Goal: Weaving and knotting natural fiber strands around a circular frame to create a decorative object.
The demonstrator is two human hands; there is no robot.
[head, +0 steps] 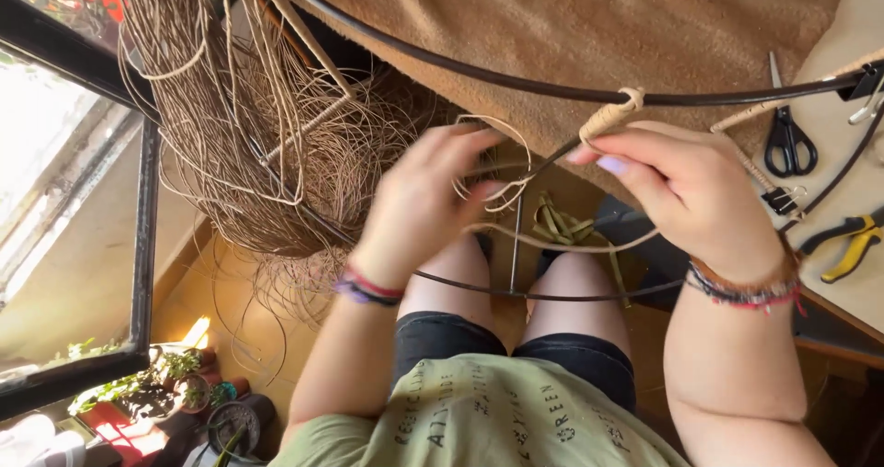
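Cord: a pale tan cord [502,168] loops in the air between the two hands, in front of the knees; one end is wound in tight turns around a dark metal spoke, another length trails down and right under the right hand.
Wrapped section: the wound cord wrapping [610,115] sits just below a knot on the dark metal hoop [442,64], touching the right fingertips.
Right hand: the right hand [691,191] has thumb and forefinger pressed together on the lower end of the wrapping, pinching it against the spoke; the other fingers curl loosely beneath.
Left hand: the left hand [419,204] is blurred; its fingers look half spread, with the loop of cord passing around the fingertips. Whether it pinches the cord I cannot tell.
Spoke: the thin dark spoke [543,161] runs diagonally from the wrapping down between the hands.
Lower ring: a second thin ring [552,295] crosses over the knees.
Bundle: a large hank of loose tan fibre [267,145] hangs to the left.
Table: at the right, a pale table [833,135] carries black scissors [787,140] and yellow-handled pliers [852,244].
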